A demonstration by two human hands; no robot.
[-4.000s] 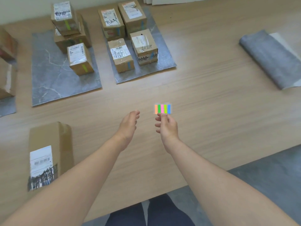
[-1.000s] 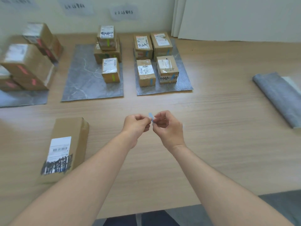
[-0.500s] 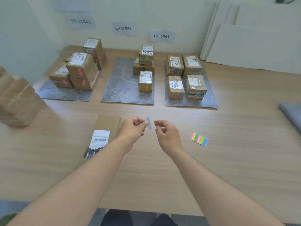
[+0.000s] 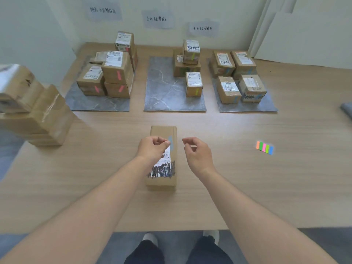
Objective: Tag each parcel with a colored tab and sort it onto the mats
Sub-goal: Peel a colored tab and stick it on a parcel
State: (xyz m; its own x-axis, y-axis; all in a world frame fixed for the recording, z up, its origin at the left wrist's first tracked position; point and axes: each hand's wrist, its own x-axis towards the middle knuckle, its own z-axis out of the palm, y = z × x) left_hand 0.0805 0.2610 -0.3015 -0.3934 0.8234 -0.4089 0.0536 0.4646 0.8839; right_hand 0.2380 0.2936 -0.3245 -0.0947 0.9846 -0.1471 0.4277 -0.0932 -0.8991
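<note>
Left hand (image 4: pixel 151 149): thumb and forefinger pinch one end of a small light-blue paper tab (image 4: pixel 170 142).
Tab: over the far right of a long brown cardboard parcel (image 4: pixel 163 133); contact cannot be told.
Right hand (image 4: pixel 199 155): loosely curled, empty, just right of the tab.
Parcel: mid-bench (image 4: pixel 247 187), toward the near edge.
Surroundings: multicoloured tab pad (image 4: pixel 264 148) toward the right edge; three grey marbled mats (image 4: pixel 165 92) along the far edge.

wall (image 4: pixel 57 25): pale, three handwritten paper signs (image 4: pixel 158 19) | right: white boards (image 4: pixel 304 35) leaning | desk (image 4: pixel 266 187): light wood | floor (image 4: pixel 323 242): grey | light: soft, even
</note>
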